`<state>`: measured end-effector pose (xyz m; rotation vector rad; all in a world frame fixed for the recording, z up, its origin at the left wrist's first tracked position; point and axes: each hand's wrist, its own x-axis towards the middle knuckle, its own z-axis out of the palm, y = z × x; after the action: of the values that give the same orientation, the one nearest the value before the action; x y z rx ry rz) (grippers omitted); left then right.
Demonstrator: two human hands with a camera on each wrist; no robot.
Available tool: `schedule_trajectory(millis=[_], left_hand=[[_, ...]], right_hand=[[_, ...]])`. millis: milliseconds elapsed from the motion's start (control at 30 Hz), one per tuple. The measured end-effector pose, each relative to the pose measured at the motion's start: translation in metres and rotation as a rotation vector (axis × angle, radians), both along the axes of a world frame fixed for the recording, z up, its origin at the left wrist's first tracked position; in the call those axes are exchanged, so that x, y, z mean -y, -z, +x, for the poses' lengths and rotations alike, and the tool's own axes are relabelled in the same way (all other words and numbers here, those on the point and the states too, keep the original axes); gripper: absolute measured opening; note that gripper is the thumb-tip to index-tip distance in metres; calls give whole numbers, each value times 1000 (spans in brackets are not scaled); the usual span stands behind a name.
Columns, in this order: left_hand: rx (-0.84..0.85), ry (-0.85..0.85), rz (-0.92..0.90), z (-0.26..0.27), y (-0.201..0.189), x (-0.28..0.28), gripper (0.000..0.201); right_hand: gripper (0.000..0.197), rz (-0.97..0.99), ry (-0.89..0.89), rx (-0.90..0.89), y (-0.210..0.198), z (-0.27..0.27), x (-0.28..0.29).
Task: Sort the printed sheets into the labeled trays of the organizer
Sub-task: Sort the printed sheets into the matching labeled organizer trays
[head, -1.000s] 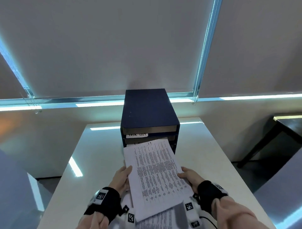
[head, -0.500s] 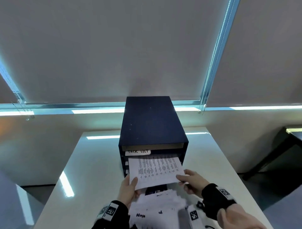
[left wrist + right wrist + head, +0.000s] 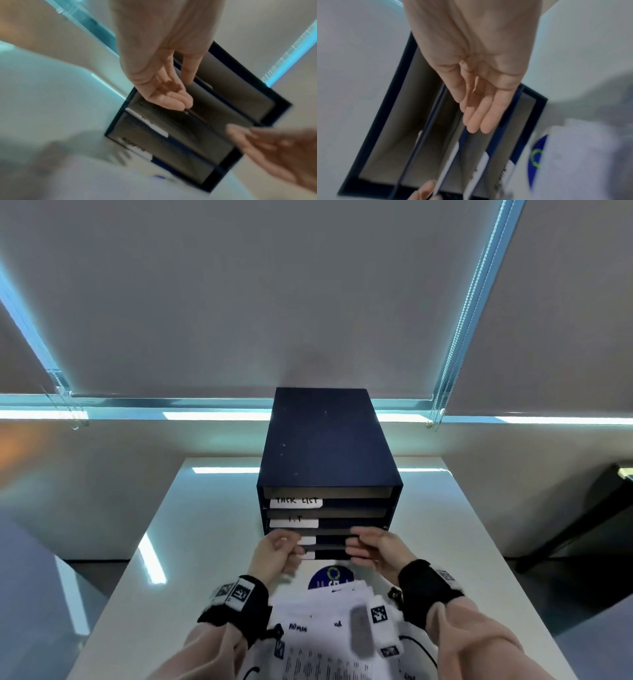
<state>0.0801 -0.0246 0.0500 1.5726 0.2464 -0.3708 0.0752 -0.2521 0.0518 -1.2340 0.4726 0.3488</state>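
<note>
The dark blue organizer (image 3: 325,446) stands on the white table (image 3: 205,525), its four trays facing me. The top tray is labelled TASK LIST (image 3: 296,502), the second I.T (image 3: 294,522). Both hands are at the front of the third tray. My left hand (image 3: 294,546) has loosely bent fingers, whose tips touch the tray's front lip, and it holds nothing (image 3: 188,93). My right hand (image 3: 354,546) reaches there with straight fingers, also holding nothing (image 3: 469,115). A printed sheet (image 3: 163,113) lies inside the tray by my left fingertips. The stack of printed sheets (image 3: 325,628) lies in front of me.
A round blue logo (image 3: 330,575) shows on the table between the stack and the organizer. Drawn window blinds with bead cords (image 3: 455,337) hang behind the table. A dark table (image 3: 599,508) stands on the right. Bare tabletop lies to either side of the organizer.
The sheet both hands held has slid into the organizer and out of my grip. Both hands followed it forward to the tray front. The head view has tilted and moved closer.
</note>
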Motion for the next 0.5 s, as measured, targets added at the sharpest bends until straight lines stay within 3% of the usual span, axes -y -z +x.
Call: schedule_trajectory(millis=[100,200,300,500], left_hand=[[235,298,569,-42,26,-12,8],[412,602,1065,-74,50,-26,35],[529,616,1179,-91,61,-29,46],[562,529,1299,-114,66,-27,52]], right_hand=[[15,-181,-113,-106,25,-51,11],[14,-423,-272,-212,64,-101,20],[8,-640,-374,-236,90,-139,21],[25,-710,-318,-137,98,-174,13]])
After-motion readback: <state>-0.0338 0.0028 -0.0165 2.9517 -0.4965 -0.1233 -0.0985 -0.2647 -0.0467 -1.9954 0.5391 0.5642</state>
